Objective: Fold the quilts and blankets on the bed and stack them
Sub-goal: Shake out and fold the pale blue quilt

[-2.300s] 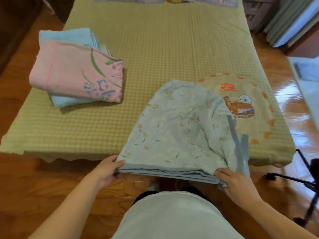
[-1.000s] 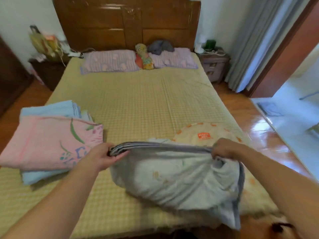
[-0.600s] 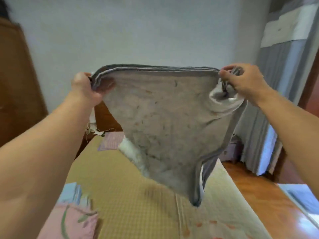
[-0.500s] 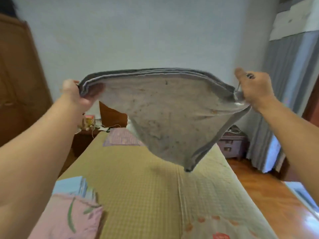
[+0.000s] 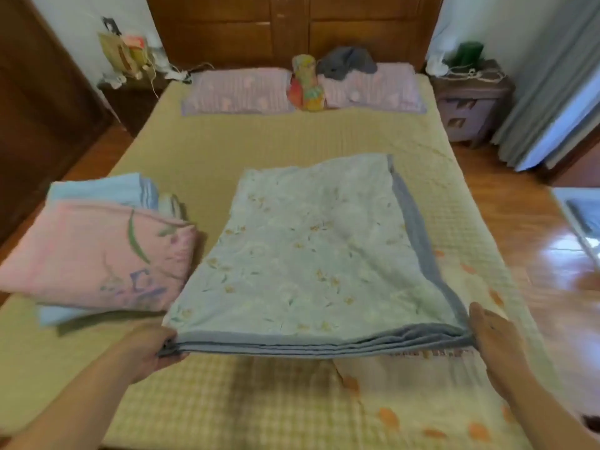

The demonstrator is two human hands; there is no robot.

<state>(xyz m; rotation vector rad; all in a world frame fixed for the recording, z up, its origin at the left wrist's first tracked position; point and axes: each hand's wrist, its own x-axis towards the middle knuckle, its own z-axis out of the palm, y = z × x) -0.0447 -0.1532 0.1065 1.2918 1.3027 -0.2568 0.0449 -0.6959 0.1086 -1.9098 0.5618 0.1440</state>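
1. We see the pale floral quilt (image 5: pixel 311 254), folded into a flat rectangle with a grey border, spread on the bed (image 5: pixel 285 141) just ahead of both hands, its near edge a stack of grey layers raised a little off the sheet.
2. Our left hand (image 5: pixel 152 347) holds the near left corner of that quilt; its fingers (image 5: pixel 168 349) are curled closed around the layered edge.
3. Our right hand (image 5: pixel 495 345) rests flat against the near right corner, palm turned toward the fabric; its fingers (image 5: pixel 477 316) lie straight and loosely together along the grey border, touching it. We cannot tell whether they grip anything.
4. To the left of our left fingers, just beside the floral quilt's left edge, sits a stack: a folded pink blanket (image 5: pixel 94 258) with a green leaf print on top of a folded light blue blanket (image 5: pixel 100 190).
5. Under and beside our right fingers lies a cream quilt with orange spots (image 5: pixel 422 404), spread flat on the sheet; the floral quilt covers part of it.
6. Well beyond the fingers, at the headboard, two purple pillows (image 5: pixel 240 90) lie side by side with a colourful stuffed toy (image 5: pixel 306 84) between them.
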